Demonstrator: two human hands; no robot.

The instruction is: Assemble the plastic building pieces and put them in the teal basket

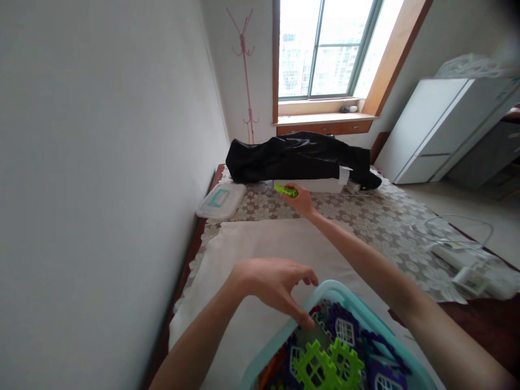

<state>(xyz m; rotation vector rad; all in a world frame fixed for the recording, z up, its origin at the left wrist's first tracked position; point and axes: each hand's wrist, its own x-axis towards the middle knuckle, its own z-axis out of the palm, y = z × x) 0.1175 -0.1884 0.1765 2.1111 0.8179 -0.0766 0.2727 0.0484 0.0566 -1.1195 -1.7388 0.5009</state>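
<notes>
My right hand (299, 201) is stretched far out over the table and closed on a bright green plastic building piece (286, 190). My left hand (273, 283) hovers at the rim of a teal bin (345, 294), fingers curled down onto its edge and holding nothing that I can see. The bin holds several interlocking plastic pieces, purple ones (345, 327) and green ones (327, 365). A plain white cloth (260, 238) lies on the table between the two hands.
A black garment (300, 157) lies across the far end of the table over a white box. A white lid with a teal handle (221, 200) sits at the left edge. A power strip and cables (463, 260) lie on the lace tablecloth at right. White wall close on the left.
</notes>
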